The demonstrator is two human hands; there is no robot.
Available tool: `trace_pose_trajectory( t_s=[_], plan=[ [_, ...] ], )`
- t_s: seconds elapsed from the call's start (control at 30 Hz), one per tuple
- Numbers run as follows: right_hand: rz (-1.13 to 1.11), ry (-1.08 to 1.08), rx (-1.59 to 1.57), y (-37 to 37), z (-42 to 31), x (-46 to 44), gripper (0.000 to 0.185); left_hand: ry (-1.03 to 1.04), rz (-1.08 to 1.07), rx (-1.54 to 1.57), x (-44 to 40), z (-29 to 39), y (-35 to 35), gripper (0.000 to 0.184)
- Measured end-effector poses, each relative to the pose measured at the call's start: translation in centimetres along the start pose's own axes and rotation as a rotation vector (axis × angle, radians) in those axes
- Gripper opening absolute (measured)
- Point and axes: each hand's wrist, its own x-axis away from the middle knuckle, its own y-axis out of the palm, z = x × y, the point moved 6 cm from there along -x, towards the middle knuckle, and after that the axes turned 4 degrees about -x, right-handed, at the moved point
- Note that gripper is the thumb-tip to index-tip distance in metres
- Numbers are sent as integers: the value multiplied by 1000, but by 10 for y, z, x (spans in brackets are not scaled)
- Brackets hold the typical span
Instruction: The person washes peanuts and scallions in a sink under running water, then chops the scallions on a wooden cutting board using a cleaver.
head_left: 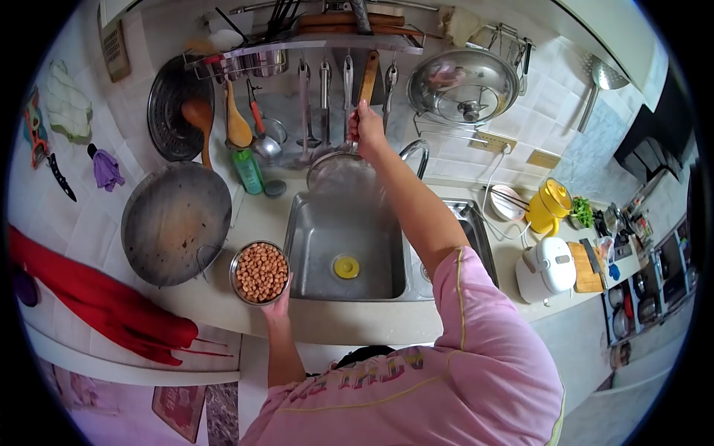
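My left hand (278, 304) is wrapped around the side of a metal bowl (259, 303) filled with reddish-brown peanuts (260, 271). The bowl is at the counter's front edge, left of the sink; whether it rests on the counter I cannot tell. Stretched out over the sink's back edge, my right hand (367, 131) is closed on the wooden handle of a round mesh strainer (327, 175). The strainer's handle points up among utensils hanging from the wall rack, and its mesh is partly blurred and partly behind my hand.
Below the strainer lies the metal sink (309, 279) with a yellow drain plug (346, 267); the faucet (416, 152) stands behind it. A large wok (176, 230) leans at left beside a green bottle (248, 172). At right are a rice cooker (545, 269) and yellow pot (550, 204).
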Motion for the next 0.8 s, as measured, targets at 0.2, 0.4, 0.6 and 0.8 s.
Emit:
trace_pose_trajectory(
  t_s=[0.2,0.4,0.6,0.8],
  plan=[
    [22,31,-17,5,-2,3,38,-63,-33,17,-5,-11,3,61],
    [-57,-32,-134,9,17,-9,39,-52,16,-99,-10,-14,-5,62],
    [-288,142,-365,-5,21,-16,43,-71,-75,-23,-11,-21,4,66],
    [-152,74,-100,-33,12,-27,45,-55,-41,-96,-9,-19,0,66]
  ],
)
